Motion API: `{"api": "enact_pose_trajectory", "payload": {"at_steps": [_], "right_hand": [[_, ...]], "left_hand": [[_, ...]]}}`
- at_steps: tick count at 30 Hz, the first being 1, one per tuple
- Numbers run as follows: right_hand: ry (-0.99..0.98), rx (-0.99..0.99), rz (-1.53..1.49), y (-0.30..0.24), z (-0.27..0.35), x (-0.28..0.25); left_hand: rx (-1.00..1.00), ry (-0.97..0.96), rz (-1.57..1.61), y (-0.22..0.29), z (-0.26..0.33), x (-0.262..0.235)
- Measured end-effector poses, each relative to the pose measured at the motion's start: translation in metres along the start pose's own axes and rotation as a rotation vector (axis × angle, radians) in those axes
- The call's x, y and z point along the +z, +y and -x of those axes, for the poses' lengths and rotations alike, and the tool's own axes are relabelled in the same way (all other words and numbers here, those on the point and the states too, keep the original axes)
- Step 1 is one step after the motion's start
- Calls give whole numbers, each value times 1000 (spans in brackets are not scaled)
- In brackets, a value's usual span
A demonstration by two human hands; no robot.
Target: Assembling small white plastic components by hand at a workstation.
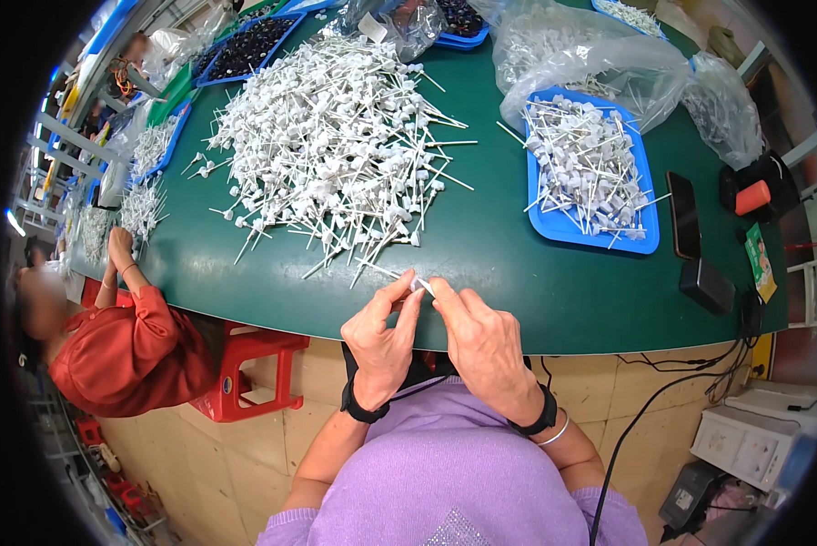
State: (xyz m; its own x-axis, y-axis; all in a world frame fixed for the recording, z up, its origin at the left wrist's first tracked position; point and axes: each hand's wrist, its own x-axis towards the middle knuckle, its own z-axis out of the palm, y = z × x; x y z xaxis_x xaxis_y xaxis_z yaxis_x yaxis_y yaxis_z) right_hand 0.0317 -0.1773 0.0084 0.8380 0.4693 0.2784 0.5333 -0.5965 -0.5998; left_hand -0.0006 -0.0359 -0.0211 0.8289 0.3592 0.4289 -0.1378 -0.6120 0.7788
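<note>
Near the table's front edge, both of my hands meet over one small white plastic piece with a thin tube (378, 268), like a spray pump head. My left hand (378, 341) pinches its head between thumb and forefinger, and the tube points away to the upper left. My right hand (481, 344) is closed at the same head, with a white bit (428, 287) showing at its fingertips. Whether that bit is a separate part, I cannot tell. Just beyond my hands lies a big pile of similar white tubed pieces (327, 136).
At the right stands a blue tray (543, 223) of such pieces, with a plastic bag (609, 59) behind it. A phone (683, 216) and a black box (707, 286) lie beside it. On the left, a person in red (122, 355) sits on a red stool (254, 373). Dark parts fill trays (261, 65) far back.
</note>
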Motion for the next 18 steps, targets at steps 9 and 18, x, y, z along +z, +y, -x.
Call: {"api": "enact_pose_trajectory", "payload": {"at_steps": [9,18], "right_hand": [[44,-60,-231,13,-4,-1],[-385,279,-867,33,-16,-8]], "left_hand": [[-396,-159,552,1,-4,-11],[-466,-241,767,0,-7,-16]]}}
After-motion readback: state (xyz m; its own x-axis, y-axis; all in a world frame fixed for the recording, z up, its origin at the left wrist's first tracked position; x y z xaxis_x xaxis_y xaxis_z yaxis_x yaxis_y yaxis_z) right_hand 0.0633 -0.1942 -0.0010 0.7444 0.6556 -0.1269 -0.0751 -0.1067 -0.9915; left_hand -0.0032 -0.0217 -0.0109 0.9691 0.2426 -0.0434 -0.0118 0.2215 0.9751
